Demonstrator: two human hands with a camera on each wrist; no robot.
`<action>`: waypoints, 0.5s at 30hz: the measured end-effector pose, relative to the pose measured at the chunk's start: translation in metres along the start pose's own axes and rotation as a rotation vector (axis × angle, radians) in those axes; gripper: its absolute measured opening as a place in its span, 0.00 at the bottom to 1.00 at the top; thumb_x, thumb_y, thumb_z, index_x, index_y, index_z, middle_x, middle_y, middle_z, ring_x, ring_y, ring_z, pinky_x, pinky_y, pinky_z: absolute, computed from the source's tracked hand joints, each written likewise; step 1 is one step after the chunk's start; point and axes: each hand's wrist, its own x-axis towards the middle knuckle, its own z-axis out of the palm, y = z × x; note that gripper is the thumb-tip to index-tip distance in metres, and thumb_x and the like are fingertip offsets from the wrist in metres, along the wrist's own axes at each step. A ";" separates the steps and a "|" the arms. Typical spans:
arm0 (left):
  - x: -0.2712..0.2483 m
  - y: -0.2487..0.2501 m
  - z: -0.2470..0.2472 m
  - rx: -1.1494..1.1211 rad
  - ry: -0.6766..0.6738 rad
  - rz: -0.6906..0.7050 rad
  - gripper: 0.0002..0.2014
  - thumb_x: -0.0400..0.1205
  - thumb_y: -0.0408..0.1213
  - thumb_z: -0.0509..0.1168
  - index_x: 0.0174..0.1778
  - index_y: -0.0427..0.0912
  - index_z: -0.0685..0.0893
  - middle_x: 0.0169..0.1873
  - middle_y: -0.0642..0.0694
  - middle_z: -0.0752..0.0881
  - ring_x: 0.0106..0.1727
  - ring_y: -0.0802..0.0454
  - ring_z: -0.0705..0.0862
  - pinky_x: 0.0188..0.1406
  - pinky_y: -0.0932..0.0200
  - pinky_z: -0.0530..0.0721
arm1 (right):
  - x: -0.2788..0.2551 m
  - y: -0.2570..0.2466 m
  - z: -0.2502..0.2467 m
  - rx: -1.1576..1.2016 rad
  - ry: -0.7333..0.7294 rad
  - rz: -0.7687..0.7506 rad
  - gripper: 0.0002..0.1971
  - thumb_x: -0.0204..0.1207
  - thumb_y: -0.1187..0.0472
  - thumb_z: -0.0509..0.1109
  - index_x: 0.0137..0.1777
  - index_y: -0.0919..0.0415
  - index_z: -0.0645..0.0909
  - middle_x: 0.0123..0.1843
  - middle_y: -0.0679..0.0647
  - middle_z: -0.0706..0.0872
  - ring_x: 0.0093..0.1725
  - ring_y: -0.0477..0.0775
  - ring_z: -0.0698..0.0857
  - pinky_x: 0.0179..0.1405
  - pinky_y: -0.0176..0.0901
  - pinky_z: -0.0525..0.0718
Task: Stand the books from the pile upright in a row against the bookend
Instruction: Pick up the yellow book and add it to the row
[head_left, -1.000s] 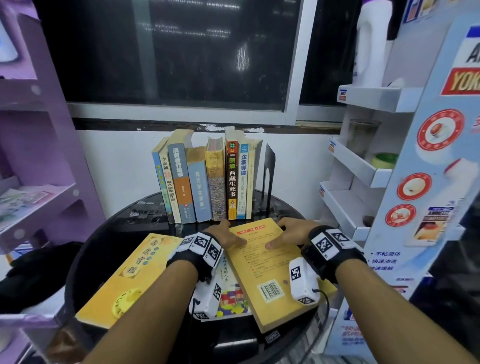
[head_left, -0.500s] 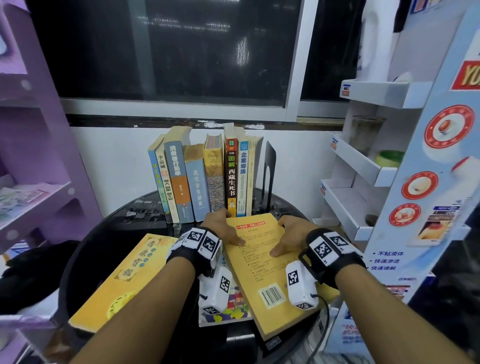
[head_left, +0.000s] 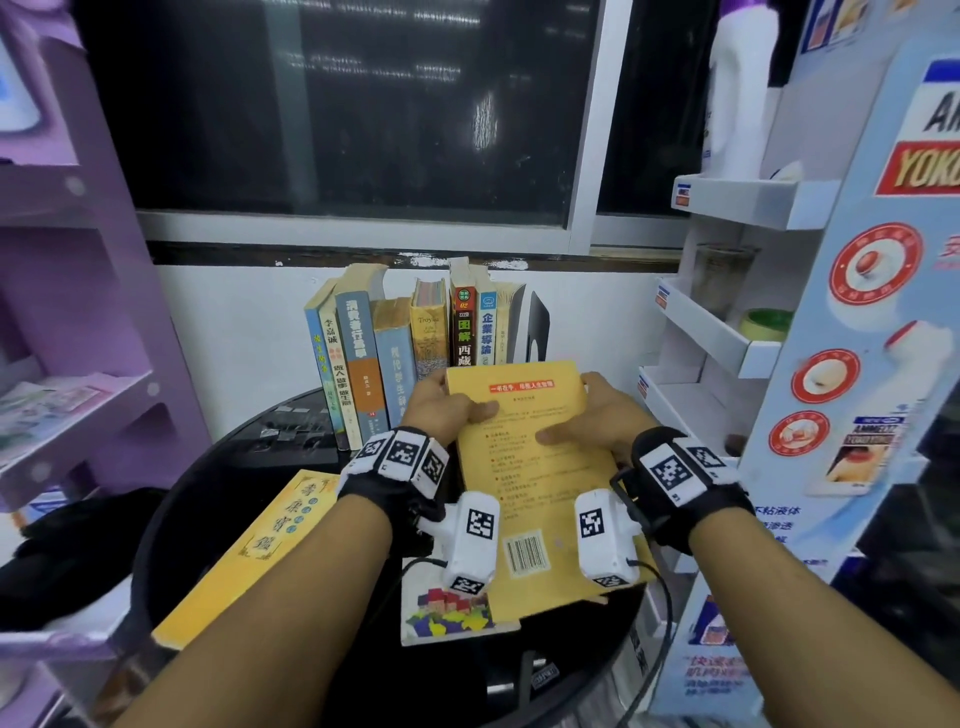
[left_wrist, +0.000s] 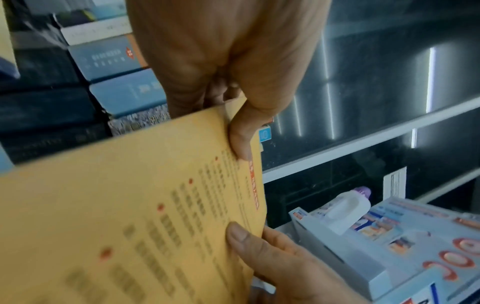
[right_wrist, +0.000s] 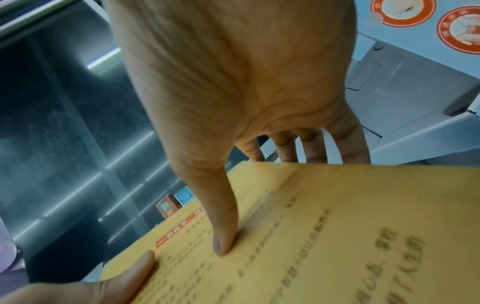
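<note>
Both hands hold a large yellow book (head_left: 524, 467), back cover up, its far end raised off the round black table (head_left: 218, 493). My left hand (head_left: 449, 408) grips its left edge, thumb on the cover. My right hand (head_left: 592, 415) grips the right edge, thumb on top, fingers underneath. In the wrist views the yellow book (left_wrist: 130, 205) (right_wrist: 311, 236) fills the lower frame, pinched by each thumb. Behind it several books (head_left: 405, 353) stand upright against a black bookend (head_left: 535, 327). A yellow book (head_left: 249, 556) lies flat at left, and a white book (head_left: 452, 618) lies under the lifted one.
A purple shelf unit (head_left: 78, 291) stands at the left. At the right is a white and blue display rack (head_left: 737, 332) with a white bottle (head_left: 737, 88) on top. A wall and a dark window (head_left: 337, 104) are behind the row. Black clips (head_left: 291, 426) lie on the table's far left.
The yellow book's far end has lifted off the pile and tilted up toward the row. Both hands moved from pressing on its cover to gripping its side edges.
</note>
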 end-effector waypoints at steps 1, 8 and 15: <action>0.000 0.002 0.000 -0.045 0.001 0.018 0.22 0.72 0.21 0.73 0.59 0.41 0.78 0.56 0.39 0.87 0.54 0.40 0.87 0.56 0.36 0.85 | -0.001 -0.002 -0.003 0.060 0.023 -0.032 0.31 0.68 0.57 0.82 0.64 0.49 0.66 0.63 0.54 0.81 0.62 0.58 0.81 0.65 0.59 0.80; -0.004 0.033 -0.007 -0.278 -0.120 0.131 0.25 0.74 0.23 0.71 0.66 0.41 0.75 0.54 0.37 0.89 0.53 0.38 0.89 0.53 0.35 0.86 | -0.018 -0.012 -0.037 0.276 0.178 -0.300 0.29 0.73 0.54 0.77 0.71 0.45 0.68 0.56 0.52 0.87 0.49 0.53 0.89 0.47 0.56 0.90; -0.005 0.051 -0.015 -0.177 -0.279 0.220 0.27 0.73 0.23 0.71 0.68 0.41 0.75 0.57 0.34 0.87 0.55 0.36 0.88 0.51 0.39 0.87 | -0.034 -0.017 -0.058 0.319 -0.001 -0.395 0.23 0.74 0.64 0.76 0.64 0.49 0.72 0.56 0.56 0.88 0.47 0.55 0.92 0.30 0.58 0.90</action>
